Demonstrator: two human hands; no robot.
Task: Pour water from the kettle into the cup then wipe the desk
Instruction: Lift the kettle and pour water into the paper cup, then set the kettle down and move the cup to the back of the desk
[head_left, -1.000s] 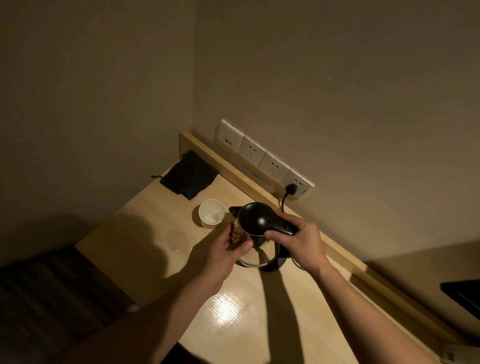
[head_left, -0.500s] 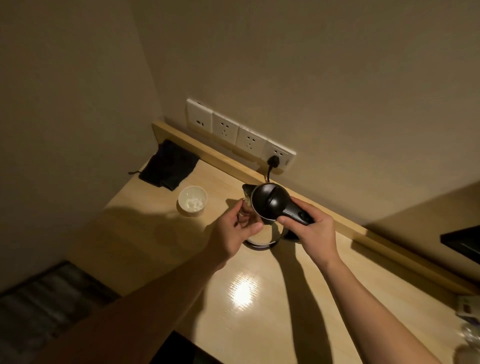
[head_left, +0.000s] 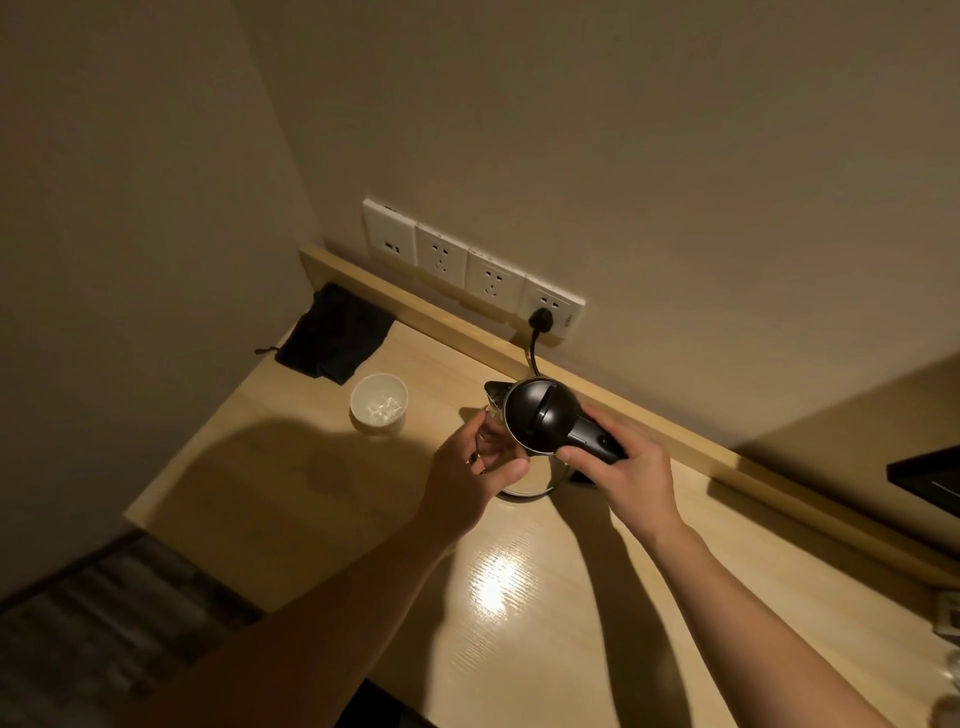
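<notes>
One black cloth (head_left: 335, 338), folded, far left back corner of the counter (head_left: 291, 483), against the raised wooden back ledge (head_left: 447, 332). One white cup (head_left: 378, 404) just in front and right of the cloth, upright, open top, pale bits or glints inside, can't tell what. Cup stands apart from the kettle, bare counter between them, partly under arm shadow.

Two hands. Left hand (head_left: 475, 467) at the left side of the kettle body, fingers curled around the glass wall, thumb pointing right along the lower side; it covers part of the glass. One kettle (head_left: 540, 421): black lid on top, spout pointing back-left toward the cup, clear glass body, metal rim at the bottom. Whether it is lifted or on its base can't be told. Right hand (head_left: 621, 470) clenched around the black handle, thumb on top.

Four white wall plates (head_left: 470, 265) in a row above the ledge; one black plug (head_left: 540, 318) in the rightmost, cord dropping behind the kettle. Bright light glare on the counter near the forearms. Dark object (head_left: 930, 470) at far right edge, cropped. Blurred clear items bottom right corner, unidentifiable.
</notes>
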